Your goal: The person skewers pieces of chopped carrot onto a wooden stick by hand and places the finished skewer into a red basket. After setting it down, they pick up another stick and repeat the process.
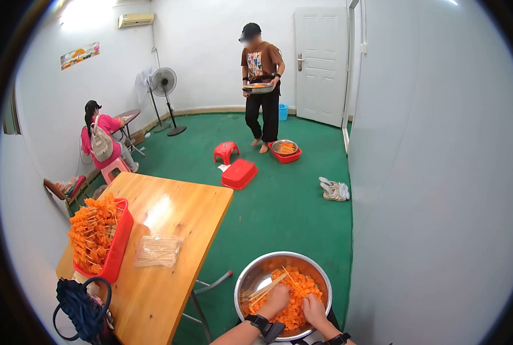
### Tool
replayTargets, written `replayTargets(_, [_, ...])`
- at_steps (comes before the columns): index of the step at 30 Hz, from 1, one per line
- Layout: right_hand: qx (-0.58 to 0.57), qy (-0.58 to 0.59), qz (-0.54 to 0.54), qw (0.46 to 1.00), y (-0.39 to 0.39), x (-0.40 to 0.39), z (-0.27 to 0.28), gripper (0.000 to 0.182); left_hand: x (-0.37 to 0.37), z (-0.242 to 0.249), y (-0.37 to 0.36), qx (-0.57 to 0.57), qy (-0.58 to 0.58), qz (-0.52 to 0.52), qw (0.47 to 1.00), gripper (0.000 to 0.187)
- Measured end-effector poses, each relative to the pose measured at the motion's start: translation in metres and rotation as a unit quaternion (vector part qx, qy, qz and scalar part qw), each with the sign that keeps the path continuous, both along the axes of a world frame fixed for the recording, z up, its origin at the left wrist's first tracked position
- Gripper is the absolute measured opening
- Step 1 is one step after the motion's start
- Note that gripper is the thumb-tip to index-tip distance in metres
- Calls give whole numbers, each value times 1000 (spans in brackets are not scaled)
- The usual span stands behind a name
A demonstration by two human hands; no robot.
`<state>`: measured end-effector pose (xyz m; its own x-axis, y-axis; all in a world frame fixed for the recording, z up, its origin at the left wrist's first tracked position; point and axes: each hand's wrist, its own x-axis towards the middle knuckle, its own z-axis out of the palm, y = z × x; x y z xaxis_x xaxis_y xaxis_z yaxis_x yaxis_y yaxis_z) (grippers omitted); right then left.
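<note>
A wide steel bowl (pixel 246 275) sits at the lower right, holding many cut orange pieces (pixel 303 283) that look like carrot. Several thin wooden skewers (pixel 267 289) lie over its left side, close to my left hand (pixel 277 300). That hand is closed low over the pieces; what its fingers hold is hidden. My right hand (pixel 314 310) is closed as well, a short way to the right among the pieces, and its fingertips cannot be made out. Both wrists wear dark bands.
Left stands a wooden table (pixel 176 213) with a red basket (pixel 118 241) of threaded orange skewers, a skewer packet (pixel 157 251) and a dark blue bag (pixel 78 305). Beyond, a person (pixel 261 69) carries a basin near red tubs (pixel 240 174). Another person (pixel 104 138) sits far left.
</note>
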<state>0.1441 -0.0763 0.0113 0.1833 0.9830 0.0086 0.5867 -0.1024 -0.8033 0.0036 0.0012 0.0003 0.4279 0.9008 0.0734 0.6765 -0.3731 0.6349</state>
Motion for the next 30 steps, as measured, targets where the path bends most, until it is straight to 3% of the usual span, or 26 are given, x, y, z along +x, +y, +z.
replayTargets(3, [10, 8, -2, 1000, 12, -2, -1, 24, -5, -13, 12, -34, -12, 78, 996, 12])
replayTargets(5, [-12, 14, -1, 1000, 22, 0, 3, 27, -6, -19, 20, 67, -52, 70, 994, 11])
replayTargets(6, [18, 19, -3, 1000, 26, 4, 2, 28, -5, 1, 22, 10, 15, 37, 999, 15])
replayTargets(9, [-6, 71, -18, 997, 31, 13, 6, 24, -6, 3, 23, -5, 40, 37, 999, 19])
replayTargets(10, [67, 172, -30, 982, 24, 11, 6, 21, -4, 9, 22, -50, 60, 50, 996, 18])
replayTargets(12, [-29, 374, -63, 925, 6, 8, 14, 18, -12, 12, 14, -69, 55, 47, 995, 16])
replayTargets(18, [-28, 411, -49, 910, 12, 5, 23, 18, -9, 20, 22, -82, 28, 89, 992, 21])
replayTargets(22, [-26, 412, -60, 909, 10, 6, 21, 19, -6, 21, 18, -74, 57, -19, 995, 20])
replayTargets(27, [-37, 378, -31, 925, 7, 4, 17, 18, -9, 19, 20, -70, 96, -60, 991, 20])
replayTargets(30, [-40, 377, -22, 925, 10, 5, 18, 17, -10, 24, 24, -131, 99, -16, 986, 20])
